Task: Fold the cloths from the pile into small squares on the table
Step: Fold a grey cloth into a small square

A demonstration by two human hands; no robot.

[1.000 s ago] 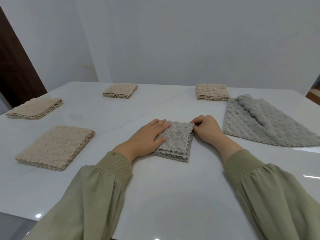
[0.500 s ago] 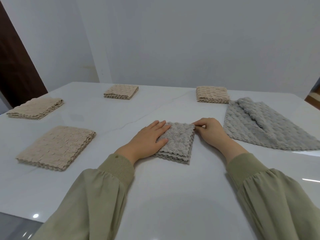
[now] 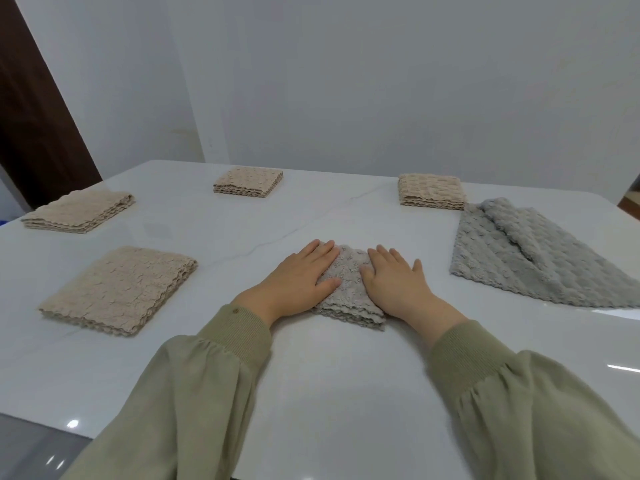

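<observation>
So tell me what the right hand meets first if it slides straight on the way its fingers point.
Nothing, it seems: beyond the folded grey cloth the right hand would cross bare table, passing between the far beige squares. Depth is unclear.

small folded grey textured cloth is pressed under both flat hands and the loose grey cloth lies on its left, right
Not quite. The loose grey cloth lies to the right of the small folded grey textured cloth, as the head view shows. The left hand and right hand do press flat on it.
</observation>
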